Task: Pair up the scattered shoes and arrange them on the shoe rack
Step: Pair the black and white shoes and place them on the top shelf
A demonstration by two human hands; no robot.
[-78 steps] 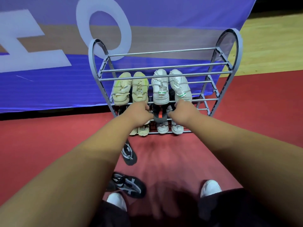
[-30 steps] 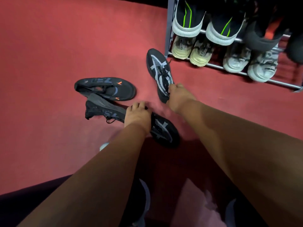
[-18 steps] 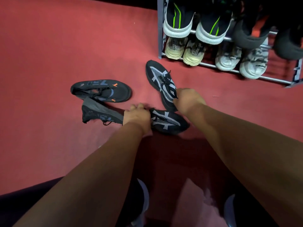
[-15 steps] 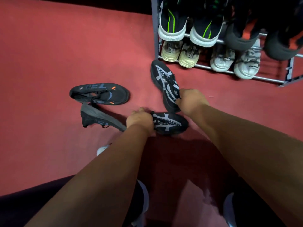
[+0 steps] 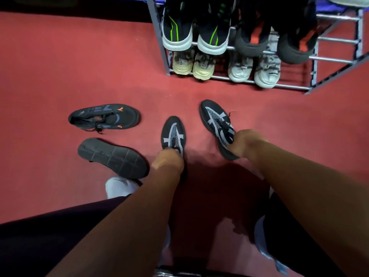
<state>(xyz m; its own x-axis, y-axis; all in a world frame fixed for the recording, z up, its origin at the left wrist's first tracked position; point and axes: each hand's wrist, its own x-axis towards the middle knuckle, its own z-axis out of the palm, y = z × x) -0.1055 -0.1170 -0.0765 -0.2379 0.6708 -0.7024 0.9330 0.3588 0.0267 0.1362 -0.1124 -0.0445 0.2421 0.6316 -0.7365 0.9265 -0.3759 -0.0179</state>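
Note:
Two black sneakers with grey mesh stripes are held over the red floor, toes pointing toward the rack. My left hand (image 5: 167,160) grips the heel of the left one (image 5: 173,132). My right hand (image 5: 244,143) grips the heel of the right one (image 5: 217,124). The grey metal shoe rack (image 5: 239,80) stands ahead at the upper right, with pairs of shoes on its rungs. A black sneaker with orange marks (image 5: 104,116) lies on its side to the left. Its mate (image 5: 112,157) lies sole up just below it.
On the rack's lower rung sit cream shoes (image 5: 191,64) and white patterned shoes (image 5: 254,69); above them are black shoes with green stripes (image 5: 194,37) and dark shoes with orange tabs (image 5: 277,43). My white shoe (image 5: 118,186) and dark trousers fill the bottom.
Both hands took hold of the grey-striped sneakers and lifted them, turning the left one so its toe points at the rack. The orange-marked shoe beside my left hand rolled sole up.

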